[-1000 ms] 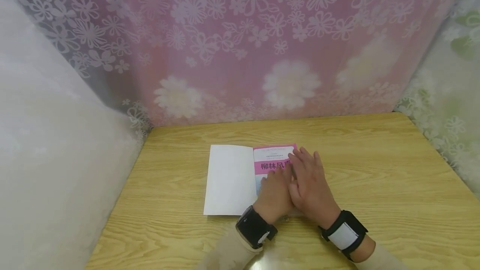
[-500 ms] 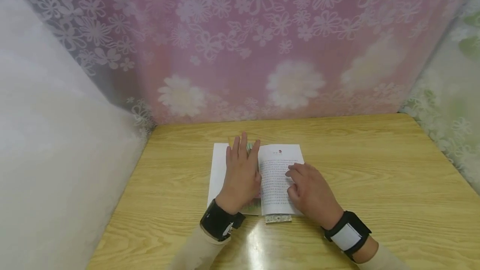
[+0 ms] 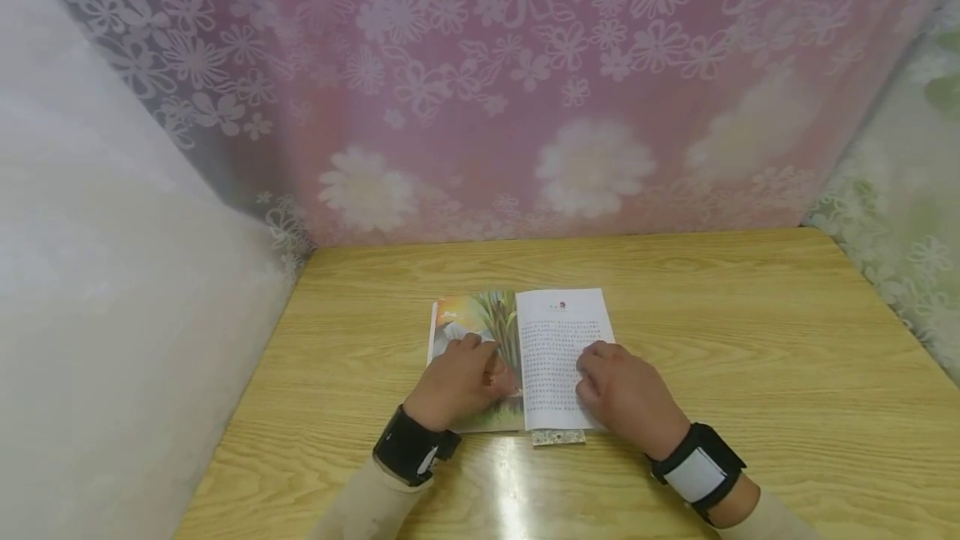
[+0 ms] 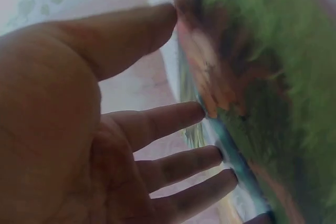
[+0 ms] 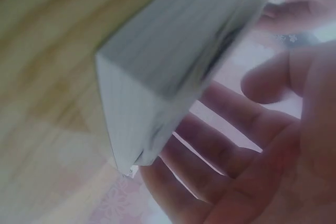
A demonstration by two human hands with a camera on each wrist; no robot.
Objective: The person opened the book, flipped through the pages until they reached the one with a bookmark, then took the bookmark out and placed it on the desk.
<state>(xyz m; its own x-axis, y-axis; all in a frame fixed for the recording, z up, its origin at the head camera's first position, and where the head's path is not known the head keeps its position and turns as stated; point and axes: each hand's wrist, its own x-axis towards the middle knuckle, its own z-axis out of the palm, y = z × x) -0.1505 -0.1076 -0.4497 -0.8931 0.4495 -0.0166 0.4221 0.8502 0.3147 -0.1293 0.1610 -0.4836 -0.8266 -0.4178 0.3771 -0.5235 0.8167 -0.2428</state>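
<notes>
Both hands flat on open book [image 3: 525,357] — left hand [image 3: 461,380], right hand [image 3: 626,394].

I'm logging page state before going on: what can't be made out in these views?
- Text page: print too small, head view.
- Illustrated page: lower part hidden under left hand; blurred in left wrist view.
- Small patterned piece under the book's near edge: mostly covered.
- Right hand: fingertip contact unclear.

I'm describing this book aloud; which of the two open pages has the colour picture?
The left page, under the left hand; the right page is printed text.
</notes>
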